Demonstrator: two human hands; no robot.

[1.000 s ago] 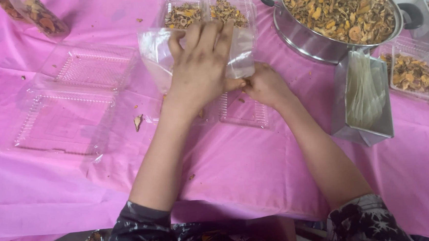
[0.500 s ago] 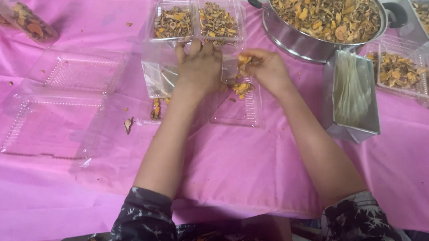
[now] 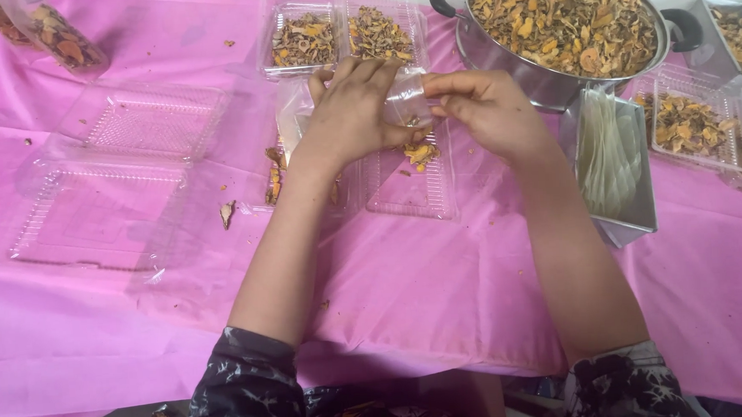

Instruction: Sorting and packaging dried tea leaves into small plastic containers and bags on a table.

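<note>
Above the middle of the pink-covered bench (image 3: 443, 289), both hands hold one small clear plastic bag (image 3: 406, 97).

Left hand (image 3: 351, 116): back of hand toward the camera, fingers bent over the bag's left side and closed on it.

Right hand (image 3: 488, 109): fingers together, thumb and fingertips pinching the bag's right edge. The two hands nearly meet at the bag.

Bag: lifted off the bench, crumpled between the hands; contents cannot be told.

Directly below the hands lies an open clear clamshell tray (image 3: 411, 189) with a small pile of yellow-orange dried slices (image 3: 420, 153) in it. More dried pieces (image 3: 273, 184) lie just left of the left wrist.

Beyond the hands sit two filled clear trays (image 3: 341, 37), side by side and touching. A large steel pot (image 3: 507, 62) heaped with dried slices stands at upper right. Right of the right forearm is a steel box (image 3: 610, 162) holding a stack of clear bags. An empty open clamshell (image 3: 107, 180) lies well apart at left. A filled bag (image 3: 44, 31) lies at the upper-left corner.
</note>
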